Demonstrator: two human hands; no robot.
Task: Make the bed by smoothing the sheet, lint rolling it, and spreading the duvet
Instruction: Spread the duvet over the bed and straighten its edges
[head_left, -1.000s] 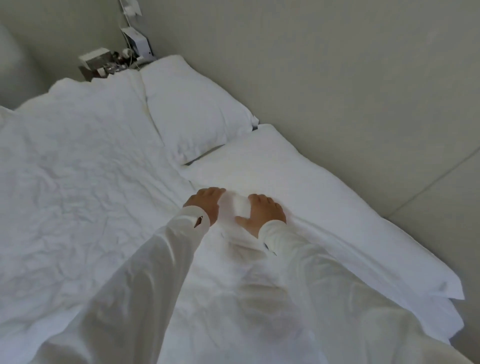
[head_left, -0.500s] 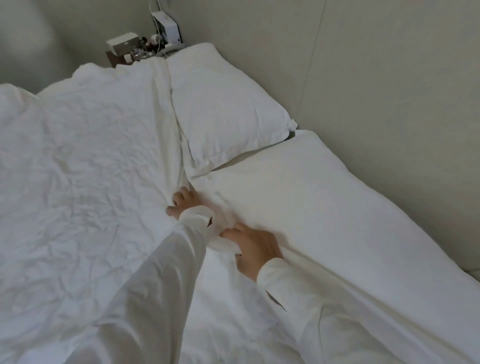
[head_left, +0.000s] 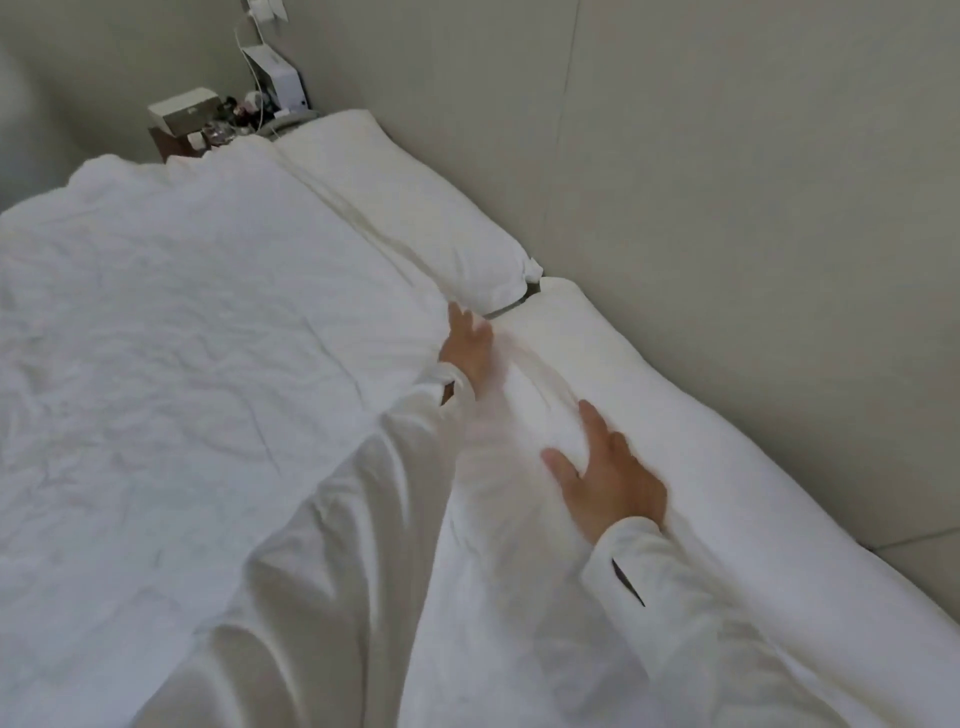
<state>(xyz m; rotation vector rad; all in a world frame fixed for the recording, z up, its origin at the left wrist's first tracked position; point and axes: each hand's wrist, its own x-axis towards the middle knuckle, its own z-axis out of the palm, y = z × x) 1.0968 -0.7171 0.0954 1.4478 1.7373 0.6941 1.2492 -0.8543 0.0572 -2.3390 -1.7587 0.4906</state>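
Head view: the crumpled white duvet (head_left: 197, 374) covers the left and middle of the bed. Left hand (head_left: 467, 351), fingers extended and holding nothing, rests at the duvet's edge just below the pillow (head_left: 415, 218). Right hand (head_left: 608, 480) lies flat, fingers spread, on the long white bolster (head_left: 727, 467) along the wall (head_left: 727, 182). Both sleeves white.

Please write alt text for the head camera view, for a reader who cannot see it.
Two hands in white sleeves press flat on a white bed: the left hand by the crumpled duvet, the right hand beside the nearer of two pillows along the wall. A cluttered nightstand stands beyond.
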